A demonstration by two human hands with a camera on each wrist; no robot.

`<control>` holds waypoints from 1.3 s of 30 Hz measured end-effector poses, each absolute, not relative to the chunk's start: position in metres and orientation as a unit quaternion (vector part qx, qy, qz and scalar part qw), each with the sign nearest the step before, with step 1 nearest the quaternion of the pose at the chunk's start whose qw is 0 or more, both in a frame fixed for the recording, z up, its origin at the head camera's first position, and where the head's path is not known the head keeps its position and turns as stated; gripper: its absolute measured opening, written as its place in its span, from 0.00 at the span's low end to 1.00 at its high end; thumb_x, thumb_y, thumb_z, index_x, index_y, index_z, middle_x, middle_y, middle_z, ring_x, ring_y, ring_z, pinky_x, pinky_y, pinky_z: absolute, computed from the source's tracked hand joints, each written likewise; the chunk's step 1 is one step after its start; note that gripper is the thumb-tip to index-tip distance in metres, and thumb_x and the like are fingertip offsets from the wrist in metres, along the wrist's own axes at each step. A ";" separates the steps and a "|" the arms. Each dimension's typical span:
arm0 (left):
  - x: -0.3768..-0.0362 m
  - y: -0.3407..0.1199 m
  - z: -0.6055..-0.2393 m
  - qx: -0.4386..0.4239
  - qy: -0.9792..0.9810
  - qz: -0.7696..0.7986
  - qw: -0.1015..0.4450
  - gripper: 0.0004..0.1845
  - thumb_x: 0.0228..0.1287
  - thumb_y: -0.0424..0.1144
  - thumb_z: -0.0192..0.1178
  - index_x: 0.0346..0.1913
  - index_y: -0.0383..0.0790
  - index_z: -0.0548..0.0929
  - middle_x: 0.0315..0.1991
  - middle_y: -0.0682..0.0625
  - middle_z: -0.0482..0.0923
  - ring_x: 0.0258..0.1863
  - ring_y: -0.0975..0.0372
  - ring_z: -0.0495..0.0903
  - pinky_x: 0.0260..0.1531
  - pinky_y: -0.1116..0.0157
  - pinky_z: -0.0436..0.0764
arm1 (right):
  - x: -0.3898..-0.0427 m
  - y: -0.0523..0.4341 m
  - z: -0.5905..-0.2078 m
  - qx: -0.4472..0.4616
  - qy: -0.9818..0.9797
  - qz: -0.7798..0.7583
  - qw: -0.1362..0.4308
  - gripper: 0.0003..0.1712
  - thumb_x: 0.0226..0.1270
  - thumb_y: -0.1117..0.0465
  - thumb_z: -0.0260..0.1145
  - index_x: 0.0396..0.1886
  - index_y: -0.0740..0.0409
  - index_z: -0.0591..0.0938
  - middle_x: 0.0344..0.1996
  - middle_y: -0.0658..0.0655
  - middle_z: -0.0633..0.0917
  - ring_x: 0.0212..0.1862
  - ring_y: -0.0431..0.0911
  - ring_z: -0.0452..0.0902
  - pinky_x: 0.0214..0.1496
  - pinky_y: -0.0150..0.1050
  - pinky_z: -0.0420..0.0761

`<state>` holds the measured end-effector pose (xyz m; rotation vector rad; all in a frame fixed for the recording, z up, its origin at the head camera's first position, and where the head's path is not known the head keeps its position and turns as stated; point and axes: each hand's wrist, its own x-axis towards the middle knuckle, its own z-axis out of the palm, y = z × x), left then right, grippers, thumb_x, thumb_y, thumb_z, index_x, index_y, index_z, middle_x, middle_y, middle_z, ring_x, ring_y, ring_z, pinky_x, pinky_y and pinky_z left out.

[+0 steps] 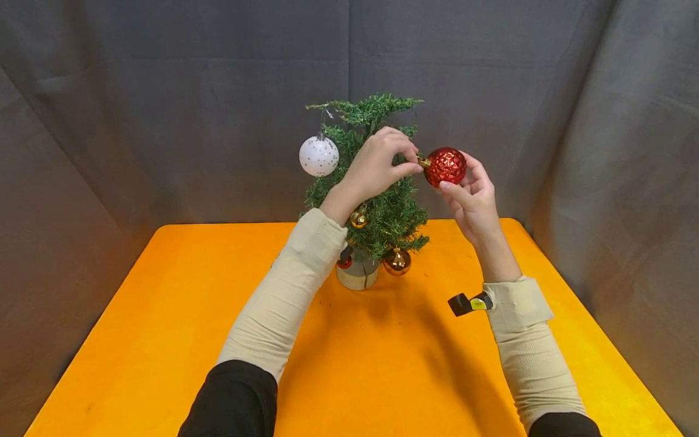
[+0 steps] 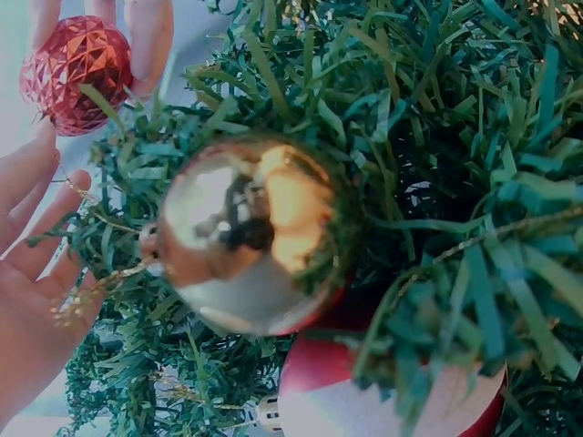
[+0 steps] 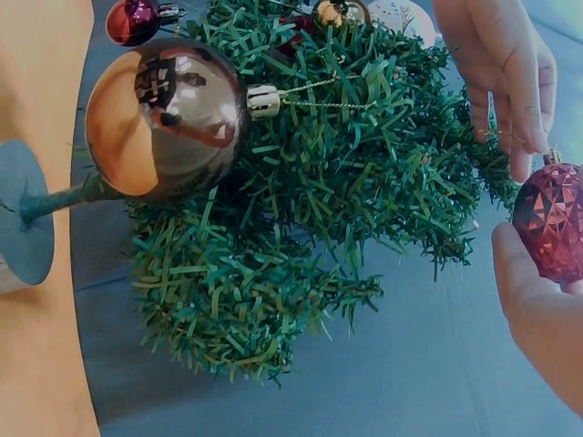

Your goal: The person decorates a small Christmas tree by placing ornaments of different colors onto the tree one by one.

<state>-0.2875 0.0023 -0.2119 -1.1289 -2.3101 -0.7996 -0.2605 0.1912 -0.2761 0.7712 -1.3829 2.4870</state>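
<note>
A small green artificial tree [image 1: 382,206] stands in a pot [image 1: 357,276] on the orange table [image 1: 164,315]. My right hand [image 1: 464,182] cradles a red faceted ball [image 1: 445,165] just right of the tree's upper branches, fingers curled round it. My left hand [image 1: 411,159] reaches across the tree and pinches the gold cap and thread of that ball. The left wrist view shows the red ball [image 2: 77,73] at the top left and the left hand [image 2: 27,273] with a thin gold thread. In the right wrist view the red ball [image 3: 554,223] rests against the right hand's palm [image 3: 537,319].
A white speckled ball [image 1: 319,156] hangs at the tree's upper left. Gold balls [image 1: 358,218] [image 1: 397,261] and a small red one [image 1: 344,263] hang lower down. A dark cloth backdrop [image 1: 164,121] surrounds the table. A black strap tag [image 1: 468,303] sticks out at my right wrist.
</note>
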 end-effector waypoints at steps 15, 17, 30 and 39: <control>-0.287 0.000 -0.210 -0.403 -0.828 -0.317 0.229 0.08 0.60 0.38 0.58 0.34 0.38 0.84 0.35 0.50 0.81 0.44 0.60 0.71 0.48 0.72 0.65 | -0.265 0.197 -0.286 0.251 -0.520 0.812 0.082 0.26 0.56 0.80 0.56 0.54 0.61 0.67 0.50 0.62 0.70 0.45 0.48 0.74 0.46 0.34 0.75; -0.287 0.000 -0.209 -0.398 -0.828 -0.319 0.232 0.08 0.60 0.39 0.58 0.34 0.38 0.84 0.33 0.50 0.81 0.42 0.61 0.71 0.46 0.72 0.66 | -0.266 0.197 -0.286 0.252 -0.546 0.795 0.082 0.26 0.56 0.81 0.55 0.54 0.61 0.67 0.49 0.61 0.71 0.45 0.47 0.74 0.47 0.34 0.74; -0.285 0.003 -0.208 -0.378 -0.837 -0.317 0.236 0.08 0.59 0.39 0.59 0.34 0.39 0.84 0.30 0.51 0.80 0.34 0.62 0.71 0.37 0.71 0.68 | -0.267 0.190 -0.276 0.273 -0.714 0.638 0.094 0.25 0.61 0.69 0.58 0.58 0.70 0.66 0.47 0.54 0.75 0.47 0.44 0.71 0.47 0.29 0.73; -0.285 0.003 -0.207 -0.372 -0.839 -0.321 0.235 0.07 0.60 0.37 0.58 0.35 0.39 0.85 0.30 0.50 0.80 0.32 0.61 0.71 0.35 0.70 0.68 | -0.272 0.168 -0.249 0.291 -0.704 0.618 0.197 0.07 0.58 0.71 0.62 0.36 0.67 0.83 0.31 0.54 0.83 0.31 0.43 0.76 0.35 0.28 0.76</control>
